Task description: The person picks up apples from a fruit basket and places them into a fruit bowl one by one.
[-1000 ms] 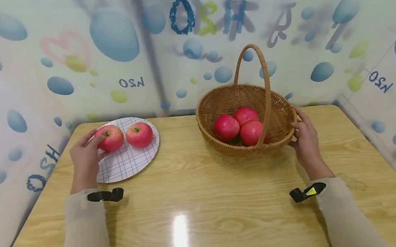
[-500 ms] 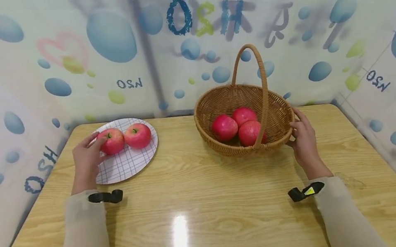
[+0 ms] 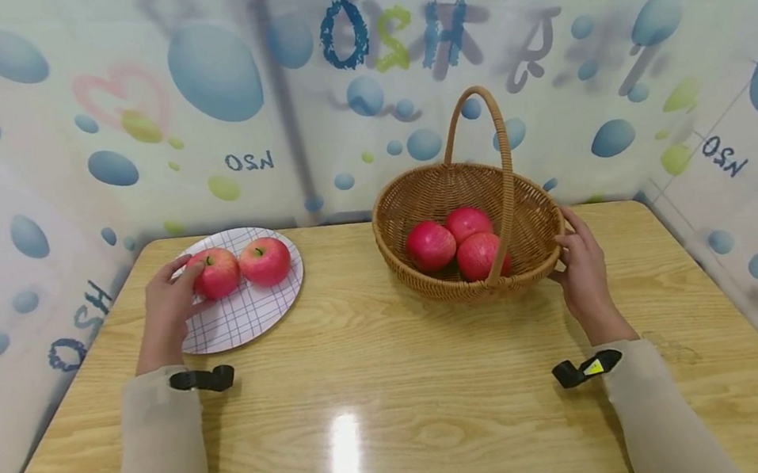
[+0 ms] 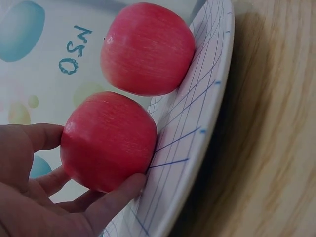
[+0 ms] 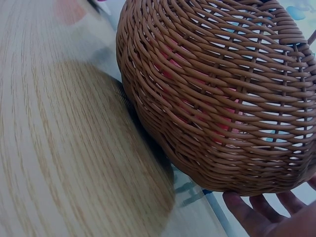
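My left hand [image 3: 169,296] holds a red apple [image 3: 217,274] at the left part of a white plate with a blue grid pattern [image 3: 240,327]. In the left wrist view, thumb and fingers lie round the side of this apple [image 4: 109,143]. Right beside it on the plate is a second red apple [image 3: 266,262]. On the right, a brown wicker basket with a tall handle [image 3: 405,213] has 3 red apples [image 3: 473,242] inside. My right hand [image 3: 584,273] grips the right end of the basket, near its rim. In the right wrist view its fingertips touch the weave [image 5: 232,113] from below.
The wooden table [image 3: 385,395] carries both plate and basket near its back edge. A patterned wall [image 3: 327,115] with blue and green spots stands close behind. The basket handle [image 3: 500,141] arches high over the apples in it.
My left hand has moved slightly right and towards me with its apple, lower on the plate and closer to the second apple. The right hand and basket keep their place.
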### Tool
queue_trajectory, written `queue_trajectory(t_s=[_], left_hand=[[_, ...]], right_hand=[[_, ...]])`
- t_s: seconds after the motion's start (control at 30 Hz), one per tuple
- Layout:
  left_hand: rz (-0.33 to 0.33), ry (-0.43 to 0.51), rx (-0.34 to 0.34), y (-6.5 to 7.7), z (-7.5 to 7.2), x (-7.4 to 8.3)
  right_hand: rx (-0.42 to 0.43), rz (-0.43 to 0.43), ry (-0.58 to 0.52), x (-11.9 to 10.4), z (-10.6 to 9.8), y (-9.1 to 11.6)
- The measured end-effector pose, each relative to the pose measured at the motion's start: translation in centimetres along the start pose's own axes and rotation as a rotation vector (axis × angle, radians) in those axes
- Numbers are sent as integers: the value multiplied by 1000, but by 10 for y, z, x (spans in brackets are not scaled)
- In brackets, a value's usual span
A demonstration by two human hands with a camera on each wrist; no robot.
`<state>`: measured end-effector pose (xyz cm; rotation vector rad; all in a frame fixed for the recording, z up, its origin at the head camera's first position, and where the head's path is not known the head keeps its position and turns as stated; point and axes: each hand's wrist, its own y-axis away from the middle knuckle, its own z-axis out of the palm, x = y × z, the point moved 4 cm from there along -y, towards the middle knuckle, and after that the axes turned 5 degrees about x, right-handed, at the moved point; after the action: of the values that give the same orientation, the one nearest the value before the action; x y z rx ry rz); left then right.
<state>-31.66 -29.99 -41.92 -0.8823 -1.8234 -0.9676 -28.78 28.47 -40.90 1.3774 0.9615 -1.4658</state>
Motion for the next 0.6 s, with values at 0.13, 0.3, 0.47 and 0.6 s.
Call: queue_trajectory(t_s=[0.13, 0.3, 0.47, 0.6], left_hand=[[26, -71, -3, 3, 1, 2], [124, -223, 82, 9, -4, 12], [251, -267, 210, 24, -9, 34], [306, -176, 198, 49, -3, 58]], right_hand=[[2, 13, -14, 0, -1, 0], [11, 25, -17, 1, -4, 2], [9, 24, -12, 1, -4, 2], [7, 22, -13, 1, -1, 0]])
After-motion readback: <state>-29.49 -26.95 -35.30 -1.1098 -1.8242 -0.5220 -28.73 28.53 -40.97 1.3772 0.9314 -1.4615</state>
